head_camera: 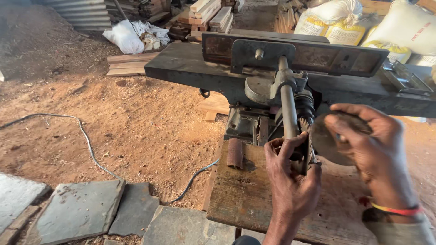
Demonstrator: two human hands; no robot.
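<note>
Left grip: the left hand (290,174) was wrapped closed around the end of the machine's spindle (288,106), fingers curled over the toothed part (309,145) there, apparently to keep the shaft from turning.
Right grip: the right hand (363,145) was clamped on a dark round disc (326,143), thumb on the near face and fingers spread over the far edge, so the disc stood on edge and faced the shaft end.
Disc position: it sat just beside the toothed part, to its right, touching or nearly touching it; whether it was already seated on the shaft could not be told, since the hands covered the joint.
Spindle: it ran from a bolt on the dark metal fence (295,52) down toward the person, low enough for both hands to reach it from the near side.
Machine: the heavy woodworking machine (190,66) had long flat dark tables (181,61), with the shaft sticking out of its near side.
Wooden bench (245,195): it lay under the hands, a worn plank top serving as a rest below the shaft end.
Rusty cylinder (235,153): it lay on the bench just left of the left hand, set aside within reach.
Ground: sawdust-covered earth with a grey cable (86,140) trailing across it and flat stone slabs (77,208) at the near left.
Background: stacked timber offcuts (209,13) and filled sacks (404,27) stood behind the machine, well apart from the hands.
</note>
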